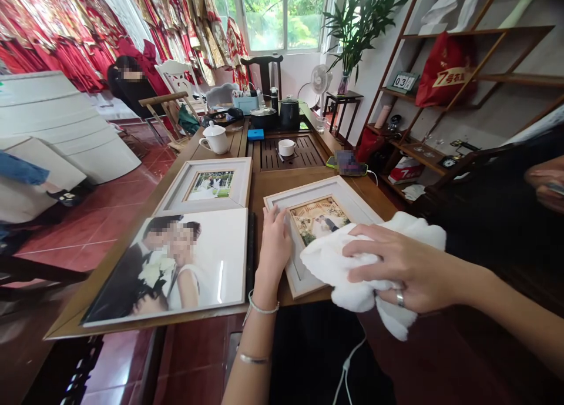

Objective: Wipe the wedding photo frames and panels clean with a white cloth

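Observation:
A white-framed wedding photo lies near the front edge of the wooden table. My left hand rests flat on the frame's left side, fingers stretched out. My right hand presses a white cloth onto the frame's lower right part, fingers curled over the cloth. The cloth hides that corner of the frame.
A large unframed wedding print lies at the front left, with a second white frame behind it. Farther back stand a white teapot, a cup, a black kettle and a phone. Shelves line the right wall.

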`<state>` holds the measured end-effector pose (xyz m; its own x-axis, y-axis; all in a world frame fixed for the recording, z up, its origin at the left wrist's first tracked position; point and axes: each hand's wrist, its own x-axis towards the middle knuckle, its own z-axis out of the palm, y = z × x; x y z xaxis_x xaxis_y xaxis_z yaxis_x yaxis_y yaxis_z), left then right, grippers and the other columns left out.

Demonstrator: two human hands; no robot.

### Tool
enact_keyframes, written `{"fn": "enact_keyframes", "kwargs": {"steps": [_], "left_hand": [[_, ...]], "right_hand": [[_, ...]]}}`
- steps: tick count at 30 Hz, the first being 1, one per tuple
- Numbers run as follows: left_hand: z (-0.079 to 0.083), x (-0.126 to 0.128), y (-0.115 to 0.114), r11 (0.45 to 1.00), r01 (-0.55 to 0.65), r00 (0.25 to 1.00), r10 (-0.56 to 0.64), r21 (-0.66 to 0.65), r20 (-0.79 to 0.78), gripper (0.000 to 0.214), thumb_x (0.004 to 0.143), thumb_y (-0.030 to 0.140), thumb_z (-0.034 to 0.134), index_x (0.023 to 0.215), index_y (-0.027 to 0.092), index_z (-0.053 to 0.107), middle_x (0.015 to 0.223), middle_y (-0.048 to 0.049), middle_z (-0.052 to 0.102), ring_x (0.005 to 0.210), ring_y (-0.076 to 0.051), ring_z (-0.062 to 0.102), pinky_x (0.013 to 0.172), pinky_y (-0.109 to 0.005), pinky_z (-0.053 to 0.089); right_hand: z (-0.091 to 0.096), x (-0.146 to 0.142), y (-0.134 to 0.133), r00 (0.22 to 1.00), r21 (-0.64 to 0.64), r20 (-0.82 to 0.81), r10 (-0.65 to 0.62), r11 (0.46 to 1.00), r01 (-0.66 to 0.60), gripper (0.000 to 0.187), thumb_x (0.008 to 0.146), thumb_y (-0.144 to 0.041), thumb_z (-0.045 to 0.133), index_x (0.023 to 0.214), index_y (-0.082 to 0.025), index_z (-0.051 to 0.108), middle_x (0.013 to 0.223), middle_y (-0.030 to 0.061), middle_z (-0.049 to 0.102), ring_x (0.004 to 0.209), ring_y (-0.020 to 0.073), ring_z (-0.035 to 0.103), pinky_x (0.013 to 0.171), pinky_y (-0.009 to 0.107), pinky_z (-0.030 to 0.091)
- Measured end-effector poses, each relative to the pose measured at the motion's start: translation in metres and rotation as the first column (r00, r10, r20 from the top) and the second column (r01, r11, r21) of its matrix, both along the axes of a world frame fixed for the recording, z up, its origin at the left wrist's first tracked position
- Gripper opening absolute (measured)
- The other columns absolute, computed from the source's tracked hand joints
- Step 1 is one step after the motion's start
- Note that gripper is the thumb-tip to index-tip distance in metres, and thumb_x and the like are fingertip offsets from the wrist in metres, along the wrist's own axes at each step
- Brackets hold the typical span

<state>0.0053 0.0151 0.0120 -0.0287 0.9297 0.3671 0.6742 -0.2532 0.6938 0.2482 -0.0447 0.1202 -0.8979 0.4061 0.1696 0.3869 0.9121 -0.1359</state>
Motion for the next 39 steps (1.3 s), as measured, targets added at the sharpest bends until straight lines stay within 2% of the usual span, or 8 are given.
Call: {"fn": "enact_keyframes", "kwargs": {"steps": [4,7,9,12,17,22,30,39], "left_hand": [[0.008,0.002,-0.003,0.992,-0.127,0.992,0.128,0.024,-0.005,0.035,0.085,0.01,0.05,0.118,0.014,0.061,0.135,-0.0183,0.054,0.133,-0.031,0.047,0.111,-0.05,0.04],[0.013,0.004,-0.005,0.984,-0.173,0.984,0.174,0.037,-0.04,0.025,0.085,0.014,0.052,0.107,0.014,0.065,0.127,-0.0187,0.059,0.127,-0.031,0.052,0.109,-0.05,0.042],[0.015,0.006,-0.007,0.989,-0.145,0.986,0.148,0.044,-0.077,0.026,0.086,0.013,0.049,0.107,0.011,0.065,0.129,-0.0208,0.058,0.13,-0.032,0.049,0.111,-0.05,0.04],[0.015,0.01,-0.009,0.996,-0.076,0.991,0.081,0.049,-0.109,0.041,0.084,0.012,0.049,0.124,0.007,0.056,0.141,-0.0241,0.049,0.14,-0.035,0.038,0.115,-0.052,0.034],[0.009,0.009,-0.006,1.0,-0.005,0.997,0.007,0.029,-0.08,0.056,0.08,0.002,0.041,0.136,0.007,0.046,0.151,-0.0215,0.039,0.147,-0.033,0.025,0.119,-0.052,0.029],[0.002,0.005,-0.002,1.0,0.016,0.999,-0.016,0.006,-0.05,0.061,0.074,-0.005,0.037,0.133,0.008,0.048,0.15,-0.0209,0.04,0.147,-0.032,0.023,0.118,-0.052,0.03],[0.01,0.001,-0.005,0.993,-0.085,0.993,0.092,0.087,-0.079,0.036,0.086,0.007,0.043,0.116,0.012,0.061,0.121,-0.0184,0.063,0.13,-0.032,0.046,0.11,-0.053,0.041],[-0.002,-0.001,0.0,0.991,-0.075,0.997,0.079,0.109,-0.028,0.035,0.086,0.008,0.044,0.115,0.012,0.061,0.131,-0.0174,0.059,0.129,-0.028,0.052,0.111,-0.047,0.042]], "right_hand": [[-0.008,0.024,0.003,0.991,-0.014,0.012,-0.13,0.991,0.131,0.028,0.074,-0.013,0.06,0.097,-0.025,0.07,0.109,0.0087,0.064,0.106,0.0311,0.055,0.084,0.048,0.05],[-0.019,0.035,0.015,0.975,-0.034,-0.036,-0.219,0.975,0.218,0.024,0.079,-0.016,0.058,0.097,-0.023,0.072,0.11,0.0104,0.063,0.107,0.0294,0.055,0.086,0.047,0.05],[-0.026,0.035,0.023,0.965,-0.054,-0.063,-0.255,0.966,0.251,0.023,0.082,-0.017,0.057,0.098,-0.022,0.072,0.11,0.0114,0.063,0.107,0.0284,0.056,0.087,0.046,0.05],[-0.033,0.027,0.029,0.956,-0.073,-0.102,-0.275,0.961,0.268,0.022,0.081,-0.016,0.056,0.095,-0.021,0.073,0.107,0.0115,0.064,0.103,0.0274,0.058,0.087,0.046,0.05],[-0.04,0.017,0.026,0.933,-0.094,-0.153,-0.325,0.945,0.313,0.022,0.081,-0.016,0.057,0.096,-0.021,0.073,0.108,0.0111,0.065,0.102,0.0267,0.059,0.086,0.044,0.051],[-0.039,0.021,0.042,0.906,0.018,-0.174,-0.386,0.918,0.395,0.023,0.086,-0.023,0.055,0.101,-0.019,0.072,0.112,0.0128,0.062,0.103,0.0282,0.056,0.087,0.045,0.05],[-0.043,0.006,0.113,0.824,0.171,-0.173,-0.54,0.807,0.565,0.024,0.087,-0.026,0.053,0.101,-0.021,0.072,0.112,0.0096,0.062,0.099,0.0273,0.053,0.082,0.039,0.048],[-0.04,-0.013,0.159,0.642,0.252,-0.135,-0.755,0.6,0.759,0.03,0.088,-0.029,0.049,0.107,-0.02,0.071,0.119,0.0144,0.059,0.104,0.0349,0.046,0.074,0.044,0.045]]}}
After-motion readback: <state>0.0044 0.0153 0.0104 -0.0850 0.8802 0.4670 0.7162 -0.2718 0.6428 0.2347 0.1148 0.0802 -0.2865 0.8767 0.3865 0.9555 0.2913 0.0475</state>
